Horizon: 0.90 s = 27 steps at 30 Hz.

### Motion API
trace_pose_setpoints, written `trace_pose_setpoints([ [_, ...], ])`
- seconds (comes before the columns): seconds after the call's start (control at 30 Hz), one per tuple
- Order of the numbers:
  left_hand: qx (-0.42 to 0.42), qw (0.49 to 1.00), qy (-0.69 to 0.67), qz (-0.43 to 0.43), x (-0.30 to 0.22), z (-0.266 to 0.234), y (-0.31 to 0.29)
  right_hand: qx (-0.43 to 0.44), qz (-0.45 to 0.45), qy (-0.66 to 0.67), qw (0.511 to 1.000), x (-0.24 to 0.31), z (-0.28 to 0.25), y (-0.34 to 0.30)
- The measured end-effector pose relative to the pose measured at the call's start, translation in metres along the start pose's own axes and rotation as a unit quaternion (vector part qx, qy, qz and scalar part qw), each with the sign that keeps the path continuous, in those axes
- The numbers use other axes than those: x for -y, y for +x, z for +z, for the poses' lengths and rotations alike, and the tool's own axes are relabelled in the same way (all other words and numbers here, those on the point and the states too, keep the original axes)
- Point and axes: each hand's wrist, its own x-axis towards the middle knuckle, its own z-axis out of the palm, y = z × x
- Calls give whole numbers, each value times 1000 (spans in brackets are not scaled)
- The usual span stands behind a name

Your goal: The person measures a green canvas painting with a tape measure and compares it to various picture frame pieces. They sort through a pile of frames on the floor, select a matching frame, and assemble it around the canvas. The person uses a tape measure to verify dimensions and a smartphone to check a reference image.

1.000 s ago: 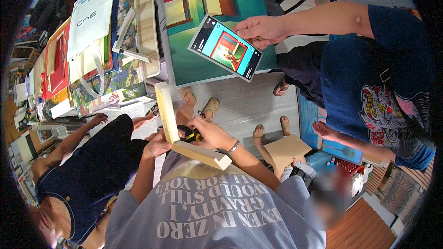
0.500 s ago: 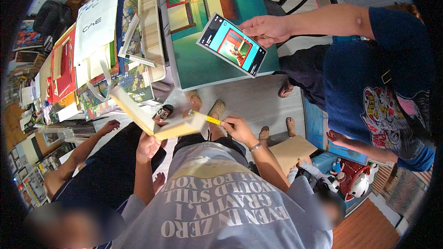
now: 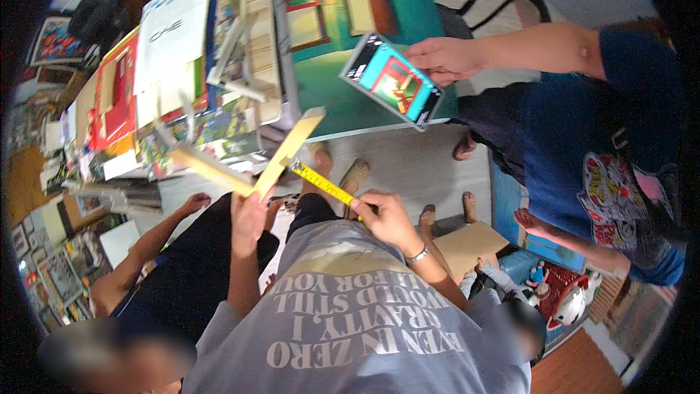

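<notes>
My left hand (image 3: 250, 220) is closed around the joint of an L-shaped corner of pale wooden frame moulding (image 3: 297, 135), whose two arms spread upward and to the left. In my right hand (image 3: 388, 220) is a yellow tape measure (image 3: 326, 185). Its extended blade slants up and left, with the end close to the inner side of the moulding's upper arm; whether they touch I cannot tell. My right fingers hide the tape's case, if there is one.
Ahead, another person's hand (image 3: 446, 58) holds a phone (image 3: 397, 82) over a green painting (image 3: 335, 91). Left of it, a table bears papers (image 3: 171, 36) and a white corner sample (image 3: 232, 55). People stand on both sides. A brown board (image 3: 467, 246) lies at lower right.
My left hand has turned the moulding corner, so one arm now points up and right. The tape blade shows longer and tilts more steeply. The phone appears slightly lower and farther right.
</notes>
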Motion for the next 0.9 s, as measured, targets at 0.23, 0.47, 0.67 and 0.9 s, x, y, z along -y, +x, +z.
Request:
trace_pose_setpoints([
  [0.23, 28, 999, 17, 35, 13, 17, 2, 59, 36, -76, 995, 24, 2, 23],
  [0.47, -28, 999, -4, 40, 9, 17, -7, 119, 49, -103, 986, 40, -1, 26],
  [0.67, -80, 995, -16, 49, 10, -7, -19, 147, 8, -81, 986, 41, 11, 37],
  [0.9, -179, 972, -25, 152, -25, -58, -24, 116, -47, -25, 992, 35, 26, 45],
])
